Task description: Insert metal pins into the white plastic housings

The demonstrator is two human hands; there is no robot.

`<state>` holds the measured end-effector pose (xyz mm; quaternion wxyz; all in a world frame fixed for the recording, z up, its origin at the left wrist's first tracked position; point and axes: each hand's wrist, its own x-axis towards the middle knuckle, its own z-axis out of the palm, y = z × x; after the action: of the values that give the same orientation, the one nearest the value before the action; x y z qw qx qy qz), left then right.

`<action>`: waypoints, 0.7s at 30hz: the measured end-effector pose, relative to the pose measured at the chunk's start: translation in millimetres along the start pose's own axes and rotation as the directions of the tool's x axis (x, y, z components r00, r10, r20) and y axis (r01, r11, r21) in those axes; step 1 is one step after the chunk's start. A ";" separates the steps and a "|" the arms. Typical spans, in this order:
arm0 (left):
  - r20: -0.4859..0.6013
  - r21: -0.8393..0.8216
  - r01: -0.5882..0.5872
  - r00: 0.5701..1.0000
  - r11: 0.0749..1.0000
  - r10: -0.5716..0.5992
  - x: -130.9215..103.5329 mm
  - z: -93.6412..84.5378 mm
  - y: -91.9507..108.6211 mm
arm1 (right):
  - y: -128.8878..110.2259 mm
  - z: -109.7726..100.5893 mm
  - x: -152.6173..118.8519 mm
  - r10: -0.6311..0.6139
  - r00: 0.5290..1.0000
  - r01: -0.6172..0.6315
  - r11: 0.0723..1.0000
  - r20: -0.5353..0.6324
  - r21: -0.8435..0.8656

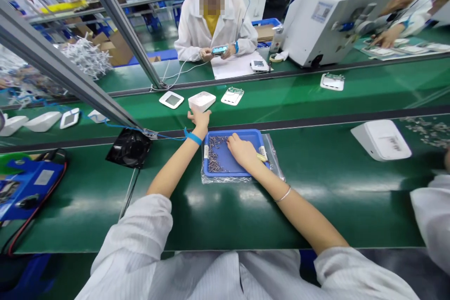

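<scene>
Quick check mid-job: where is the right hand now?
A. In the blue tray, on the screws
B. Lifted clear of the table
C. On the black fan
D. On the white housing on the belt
A: the right hand rests inside the blue tray, fingers at the screws, while the left hand reaches the white housing.

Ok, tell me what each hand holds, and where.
Left hand takes the white housing by its near edge. Right hand rests among screws in the blue tray; any grip is hidden.
</scene>
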<state>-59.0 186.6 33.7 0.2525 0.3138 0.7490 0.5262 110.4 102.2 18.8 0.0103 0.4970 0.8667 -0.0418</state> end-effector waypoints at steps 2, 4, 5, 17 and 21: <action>0.090 -0.024 -0.077 0.993 0.997 0.078 -24.1 -14.9 -5.3 | -2.3 -6.3 -1.7 0.009 1.000 -0.009 1.000 0.000 0.008; 0.229 -0.074 -0.150 0.960 0.986 0.163 -52.6 -29.9 -12.1 | -3.2 -14.6 -5.6 0.028 1.000 -0.028 0.999 -0.011 0.020; 0.308 -0.105 -0.167 0.932 0.980 0.192 -66.8 -36.5 -15.9 | -2.9 -18.9 -8.7 0.038 0.999 -0.037 0.999 -0.018 0.026; 0.787 -0.306 0.248 0.609 0.919 0.098 -133.9 -44.1 -42.6 | 9.5 -14.1 -68.5 0.039 0.877 -0.002 0.997 -0.479 0.079; 0.857 -0.249 0.297 0.511 0.922 0.067 -133.4 -51.3 -40.3 | 18.4 -12.0 -83.9 -0.042 0.788 0.116 0.990 -0.614 0.080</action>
<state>-13.4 46.1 18.4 0.6752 0.4267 0.4357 0.4149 169.0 40.3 34.6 -0.3002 0.4467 0.8398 0.0712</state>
